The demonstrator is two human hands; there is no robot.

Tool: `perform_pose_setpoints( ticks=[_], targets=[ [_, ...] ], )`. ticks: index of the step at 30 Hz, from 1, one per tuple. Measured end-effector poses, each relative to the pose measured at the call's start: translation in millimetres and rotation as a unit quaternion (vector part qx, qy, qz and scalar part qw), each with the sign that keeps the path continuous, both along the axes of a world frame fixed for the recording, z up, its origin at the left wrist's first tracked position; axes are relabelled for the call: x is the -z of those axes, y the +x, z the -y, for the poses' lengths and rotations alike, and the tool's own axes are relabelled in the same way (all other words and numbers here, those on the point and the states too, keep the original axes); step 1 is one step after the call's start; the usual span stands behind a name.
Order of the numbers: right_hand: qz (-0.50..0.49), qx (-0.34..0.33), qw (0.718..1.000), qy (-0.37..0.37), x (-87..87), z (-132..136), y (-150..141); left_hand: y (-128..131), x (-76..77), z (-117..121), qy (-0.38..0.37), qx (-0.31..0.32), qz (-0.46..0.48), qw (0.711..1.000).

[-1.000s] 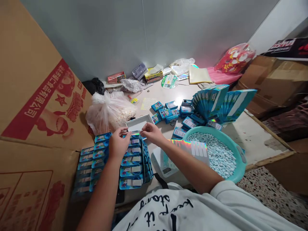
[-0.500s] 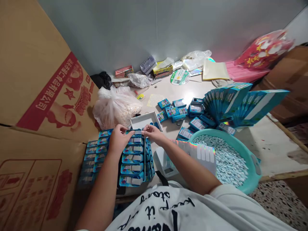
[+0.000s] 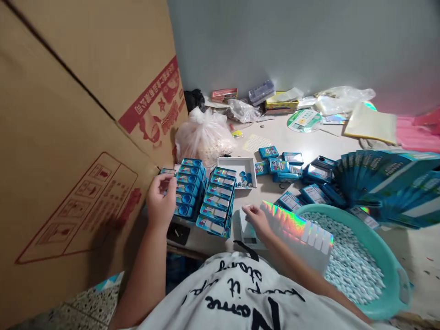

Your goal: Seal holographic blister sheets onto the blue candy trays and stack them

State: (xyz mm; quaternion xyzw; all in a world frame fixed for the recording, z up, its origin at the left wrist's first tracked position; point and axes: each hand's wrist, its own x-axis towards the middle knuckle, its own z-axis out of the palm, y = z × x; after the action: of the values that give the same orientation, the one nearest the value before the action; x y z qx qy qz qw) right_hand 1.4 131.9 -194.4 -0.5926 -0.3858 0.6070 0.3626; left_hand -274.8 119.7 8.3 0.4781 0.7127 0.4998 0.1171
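My left hand (image 3: pixel 161 201) is curled at the left edge of the stacked blue candy packs (image 3: pixel 206 197), its fingers pinched on one small blue pack (image 3: pixel 167 172). My right hand (image 3: pixel 255 220) rests lower right, fingers bent over a holographic sticker sheet (image 3: pixel 295 227) that lies on a white scale (image 3: pixel 244 229). What its fingers grip is hidden. A small white tray (image 3: pixel 237 162) with a few blue caps sits just behind the stacks.
A teal basin (image 3: pixel 388 261) of pale blue tablets stands at the right. Fanned flat blue cartons (image 3: pixel 378 176) and loose blue boxes (image 3: pixel 285 165) lie behind it. A plastic bag (image 3: pixel 204 137) and a large cardboard box (image 3: pixel 68 137) fill the left.
The camera swung left. Both hands left the top pack of the stack: my left hand moved to the stack's left edge, my right hand drew back onto the sticker sheet.
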Motion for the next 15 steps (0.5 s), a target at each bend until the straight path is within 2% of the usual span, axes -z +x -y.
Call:
perform_pose_setpoints(
  ticks=[3, 6, 8, 11, 13, 15],
  targets=[
    [0.018, -0.029, 0.999, -0.025, 11.6, 40.6, 12.4, -30.1, 20.7, 47.5, 0.003, -0.092, 0.003, 0.996],
    [0.03, -0.075, 0.996, -0.047, 20.2, 71.4, 17.4, -47.3, 62.0, 87.9, 0.03, -0.215, 0.037, 0.976],
    [0.036, -0.103, 0.992, -0.056, 23.2, 84.3, 19.9, -49.0, 94.2, 114.3, 0.024, -0.277, 0.062, 0.959],
    [0.044, -0.12, 0.99, -0.06, 22.2, 95.1, 27.0, -35.7, 139.8, 157.7, -0.051, -0.289, 0.088, 0.952],
    [0.051, -0.115, 0.99, -0.061, 18.4, 100.3, 34.9, -18.0, 164.1, 188.1, -0.136, -0.258, 0.104, 0.951],
    [0.058, -0.101, 0.991, -0.066, 13.2, 106.9, 45.9, 2.0, 180.9, 215.8, -0.232, -0.205, 0.118, 0.944]
  ],
)
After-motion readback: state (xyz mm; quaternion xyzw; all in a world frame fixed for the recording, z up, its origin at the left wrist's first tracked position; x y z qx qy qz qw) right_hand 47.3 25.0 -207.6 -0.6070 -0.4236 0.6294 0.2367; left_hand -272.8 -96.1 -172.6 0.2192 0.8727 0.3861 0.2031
